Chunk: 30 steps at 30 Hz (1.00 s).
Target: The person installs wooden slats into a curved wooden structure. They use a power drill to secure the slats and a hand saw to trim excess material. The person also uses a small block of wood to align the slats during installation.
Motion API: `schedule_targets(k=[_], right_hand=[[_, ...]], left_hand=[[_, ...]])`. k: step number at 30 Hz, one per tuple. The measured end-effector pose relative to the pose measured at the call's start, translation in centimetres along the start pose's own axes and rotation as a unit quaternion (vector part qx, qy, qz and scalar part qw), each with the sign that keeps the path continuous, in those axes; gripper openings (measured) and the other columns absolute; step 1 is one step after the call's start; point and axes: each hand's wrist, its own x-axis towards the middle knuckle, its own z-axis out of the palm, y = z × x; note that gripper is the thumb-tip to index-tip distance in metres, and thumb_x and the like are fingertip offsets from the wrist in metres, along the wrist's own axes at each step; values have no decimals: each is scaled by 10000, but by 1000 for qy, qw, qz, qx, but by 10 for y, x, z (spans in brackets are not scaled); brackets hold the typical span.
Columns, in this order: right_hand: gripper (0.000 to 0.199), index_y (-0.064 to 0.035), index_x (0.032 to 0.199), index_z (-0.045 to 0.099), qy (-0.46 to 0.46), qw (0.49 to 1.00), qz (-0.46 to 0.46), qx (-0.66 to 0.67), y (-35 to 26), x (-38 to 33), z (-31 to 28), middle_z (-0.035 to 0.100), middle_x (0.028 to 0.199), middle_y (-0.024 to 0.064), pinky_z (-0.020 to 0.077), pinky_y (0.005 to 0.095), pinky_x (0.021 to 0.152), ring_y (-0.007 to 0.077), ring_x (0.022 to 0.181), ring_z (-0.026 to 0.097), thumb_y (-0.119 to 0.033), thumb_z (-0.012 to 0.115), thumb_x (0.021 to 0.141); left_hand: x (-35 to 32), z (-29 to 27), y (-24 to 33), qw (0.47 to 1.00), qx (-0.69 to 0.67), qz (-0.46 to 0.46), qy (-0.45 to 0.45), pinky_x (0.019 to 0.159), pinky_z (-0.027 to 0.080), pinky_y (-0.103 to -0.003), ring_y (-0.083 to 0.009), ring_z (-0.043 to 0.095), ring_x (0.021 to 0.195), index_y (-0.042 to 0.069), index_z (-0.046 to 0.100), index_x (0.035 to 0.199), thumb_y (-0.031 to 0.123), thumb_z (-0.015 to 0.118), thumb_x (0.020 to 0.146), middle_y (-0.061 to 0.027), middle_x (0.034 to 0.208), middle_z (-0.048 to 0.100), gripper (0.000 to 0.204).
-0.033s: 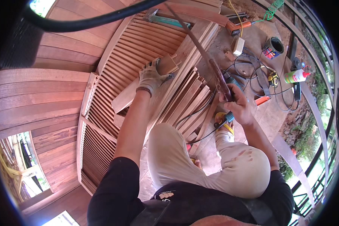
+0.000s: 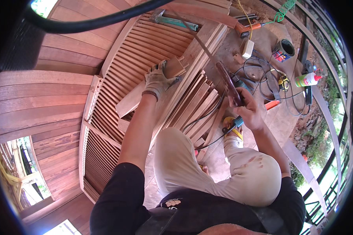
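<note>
My left hand [image 2: 157, 80], in a pale work glove, grips a short wooden board [image 2: 131, 100] across its width. The board lies over a slatted wooden panel [image 2: 145, 47], and its far end shows beyond my fingers. Bare fingers of my right hand [image 2: 249, 109] are closed round the reddish-brown handle of a long, narrow-bladed tool [image 2: 227, 82]. Its thin blade runs up and left, above the timber; I cannot make out its exact kind. Next to the board is a stack of wooden strips [image 2: 198, 98].
A teal power tool [image 2: 235, 124] with a cable lies near my foot. Further right are an open can [image 2: 284, 49], a glue bottle [image 2: 308, 79], a yellow tape measure [image 2: 284, 82], tangled cables and a white power socket block [image 2: 248, 49]. A teal-handled hammer [image 2: 176, 22] rests on the panel's far end.
</note>
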Motion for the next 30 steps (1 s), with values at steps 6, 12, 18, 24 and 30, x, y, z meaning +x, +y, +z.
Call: schedule_targets(k=[6,12,18,24,30], right_hand=[[512,3,1319,533,9,994,-95,-63,-28,-20,25,578,994,12,488,248,748,92,868,577,4,713,839],[320,9,1225,600,163,947,-99,-260,-98,-54,33,633,880,9,466,241,676,74,770,576,-91,725,947],[214,-29,1081,608,153,919,-121,-343,-149,-69,29,612,831,-10,428,255,633,61,742,535,-123,742,943],[123,-55,977,629,247,911,-54,-327,-75,-68,100,581,772,-14,433,259,619,51,720,521,-113,733,947],[105,-35,965,639,271,932,-21,-239,-9,-64,129,610,774,20,448,274,619,78,692,531,-94,724,944]], left_hand=[[32,18,13,969,-224,-28,99,1138,347,-538,-364,546,1319,223,602,1399,610,533,963,-166,1376,615,587],[39,20,32,987,-109,-64,99,1057,398,-557,-334,605,1239,215,688,1250,521,399,1026,-137,1271,677,477],[49,19,34,982,-125,-112,83,1082,388,-574,-341,594,1283,249,684,1313,615,352,1016,-134,1331,672,576],[44,-4,36,976,-154,-152,23,1098,363,-527,-307,579,1309,224,736,1270,590,329,1026,-123,1344,671,599],[40,-17,50,981,-135,-142,6,1105,357,-523,-298,580,1308,220,741,1249,605,365,1019,-124,1321,683,586]])
